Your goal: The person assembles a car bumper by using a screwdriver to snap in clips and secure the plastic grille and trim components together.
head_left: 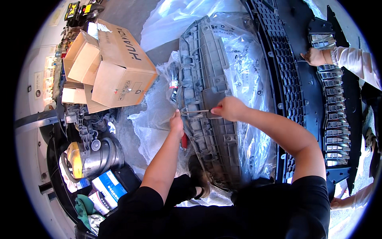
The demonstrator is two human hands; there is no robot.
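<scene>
A dark grey, dusty ribbed plastic car part (213, 75), long and curved, lies lengthwise in front of me. Over its middle, my right hand (231, 108) is closed round a screwdriver (195, 111) with a red handle and a thin shaft that points left. My left hand (176, 124) is closed at the part's left edge, its fingertips close to the shaft's end. From below that hand sticks out the red handle (184, 141) of a tool whose working end is hidden. Whether the screwdriver tip touches the part or my left fingers is too small to tell.
Clear plastic wrap (254, 99) lies right of the part, beside a black honeycomb grille (284, 51). Another person's hand (314, 57) touches a slatted grille (334, 103) at far right. Left are an open cardboard box (123, 71), bubble wrap (147, 131) and a yellow-topped vacuum (75, 159).
</scene>
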